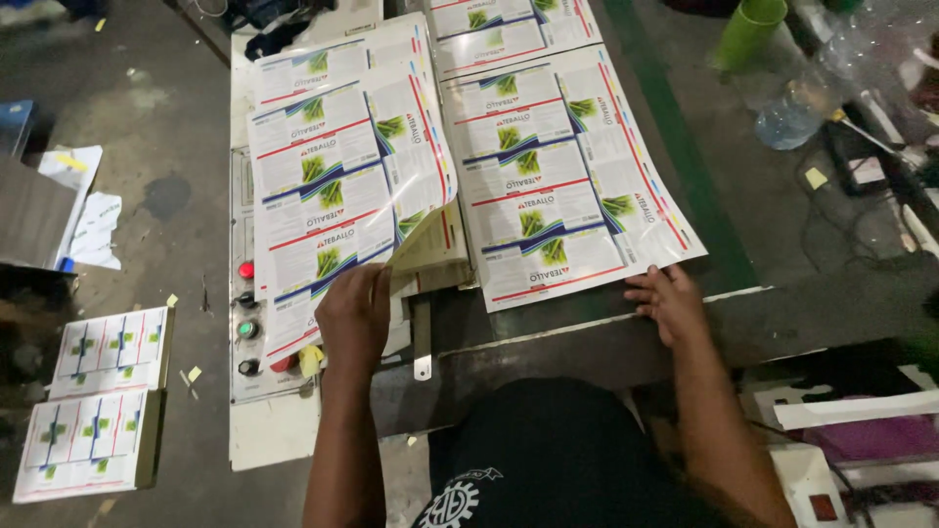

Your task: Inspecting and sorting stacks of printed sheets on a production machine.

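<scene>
A glossy printed sheet (342,176), covered with repeated white labels bearing green plant pictures and red and blue stripes, is gripped at its lower edge by the left hand (354,315), just left of the frame's centre. The fingers of that hand are closed on the sheet, and its lower right corner is seen lifted and curled over, so that the plain underside shows. The sheet lies on top of a stack of like sheets (430,256), whose edges are visible just beneath the curl.

To the right of centre, a second printed sheet (562,176) lies flat on the desk (587,337). Its lower right edge is touched by the right hand (667,301), which is laid flat with the fingers spread and nothing clasped.

More printed sheets (489,29) are seen at the top centre of the frame. A panel with red and green buttons (248,328) is found just left of the left hand. At the lower left, two bundles of smaller printed cards (98,401) rest on the floor. A green cup (748,31) and a clear plastic bottle (792,112) stand at the upper right.
</scene>
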